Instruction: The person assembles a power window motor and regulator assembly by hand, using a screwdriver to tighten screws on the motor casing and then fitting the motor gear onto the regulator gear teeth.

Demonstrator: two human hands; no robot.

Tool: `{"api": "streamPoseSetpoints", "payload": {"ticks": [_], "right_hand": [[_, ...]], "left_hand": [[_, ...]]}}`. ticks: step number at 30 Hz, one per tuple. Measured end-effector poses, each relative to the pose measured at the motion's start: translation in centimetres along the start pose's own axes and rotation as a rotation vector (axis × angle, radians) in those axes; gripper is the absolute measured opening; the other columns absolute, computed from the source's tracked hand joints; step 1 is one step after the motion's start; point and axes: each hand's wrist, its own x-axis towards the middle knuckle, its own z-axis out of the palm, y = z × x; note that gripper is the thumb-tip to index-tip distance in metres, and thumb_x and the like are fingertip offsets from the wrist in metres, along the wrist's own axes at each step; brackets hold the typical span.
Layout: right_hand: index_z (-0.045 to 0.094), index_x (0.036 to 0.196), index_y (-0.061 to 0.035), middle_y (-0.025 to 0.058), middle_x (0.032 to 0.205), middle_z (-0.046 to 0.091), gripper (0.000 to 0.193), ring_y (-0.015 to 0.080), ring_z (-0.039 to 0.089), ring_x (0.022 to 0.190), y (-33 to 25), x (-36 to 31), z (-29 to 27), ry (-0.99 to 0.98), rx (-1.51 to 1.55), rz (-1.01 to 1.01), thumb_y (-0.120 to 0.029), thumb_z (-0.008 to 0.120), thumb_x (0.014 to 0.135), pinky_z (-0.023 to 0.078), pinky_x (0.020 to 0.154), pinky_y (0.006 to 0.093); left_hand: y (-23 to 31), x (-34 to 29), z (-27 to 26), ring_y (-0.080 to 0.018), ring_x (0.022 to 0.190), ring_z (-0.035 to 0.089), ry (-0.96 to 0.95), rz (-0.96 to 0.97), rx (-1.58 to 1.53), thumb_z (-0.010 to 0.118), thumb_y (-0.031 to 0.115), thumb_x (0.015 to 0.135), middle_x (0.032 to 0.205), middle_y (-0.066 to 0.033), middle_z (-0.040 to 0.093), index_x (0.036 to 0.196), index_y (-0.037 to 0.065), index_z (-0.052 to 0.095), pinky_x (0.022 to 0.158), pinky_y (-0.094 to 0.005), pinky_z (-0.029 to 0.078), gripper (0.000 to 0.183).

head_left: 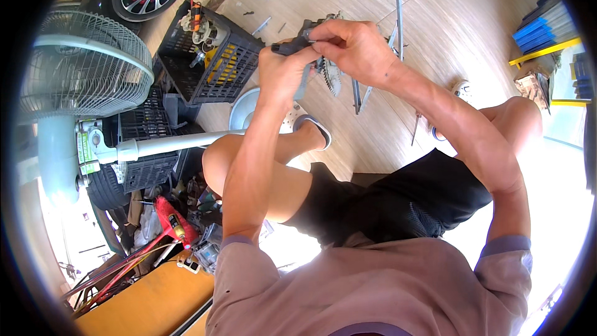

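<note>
My left hand [280, 73] is closed round a dark grey, handle-like part [292, 45] with a black end, held out in front of me above the floor. Close against it, the fingertips of my right hand [356, 46] are pinched together. A small thin piece seems to sit at those fingertips, too small to name. Just beyond and below my hands is a grey toothed metal piece [331, 79], partly covered by them. I cannot tell whether it joins the dark part.
A black plastic crate [239, 65] with tools stands left, beside a large grey fan [87, 65]. A light blue round basin [244, 111] lies below the crate. Metal bars [398, 12] lie ahead. Blue stacked items [541, 31] are far right; a red tool [169, 216] is lower left.
</note>
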Motion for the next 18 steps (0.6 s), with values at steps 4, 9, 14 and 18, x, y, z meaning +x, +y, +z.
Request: {"api": "streamPoseSetpoints", "payload": {"ticks": [4,9,14,18], "right_hand": [[0.070,0.109,-0.0025,0.0101,0.094,0.074,0.018,0.0159,0.069,0.082,0.1,-0.4,-1.1,0.053,-0.138,0.017,-0.008,0.068,0.092,0.055,0.074,0.0300],[0.071,0.103,-0.0038,0.0146,0.093,0.071,0.016,0.0283,0.069,0.080,-0.2,0.4,0.0,0.099,-0.022,0.052,-0.011,0.068,0.088,0.054,0.074,0.0356],[0.071,0.101,-0.0032,0.0121,0.094,0.070,0.014,0.0258,0.069,0.081,0.7,0.4,0.2,0.139,0.023,-0.017,-0.009,0.068,0.089,0.054,0.074,0.0345],[0.071,0.102,-0.0024,0.0111,0.096,0.070,0.015,0.0243,0.069,0.082,0.8,0.1,0.1,0.133,0.041,0.012,-0.010,0.068,0.089,0.054,0.074,0.0340]], "left_hand": [[0.2,-0.1,0.5,-0.0099,0.059,0.055,-0.009,0.026,0.026,0.075,0.008,0.075,0.064,-0.0020,0.061,0.075,-0.001,0.069,0.055,-0.0268,0.041,0.011],[0.2,0.1,0.3,-0.0094,0.057,0.054,-0.022,0.034,0.060,0.077,0.011,0.074,0.063,-0.0017,0.061,0.073,-0.002,0.068,0.055,-0.0273,0.042,0.015],[0.7,0.0,0.9,-0.0093,0.057,0.054,-0.008,0.013,0.066,0.078,0.011,0.073,0.063,-0.0019,0.061,0.073,-0.002,0.069,0.054,-0.0276,0.041,0.016],[0.4,0.0,0.6,-0.0096,0.057,0.055,-0.017,0.027,0.102,0.077,0.011,0.074,0.064,-0.0025,0.062,0.077,-0.003,0.071,0.053,-0.0273,0.042,0.016]]}}
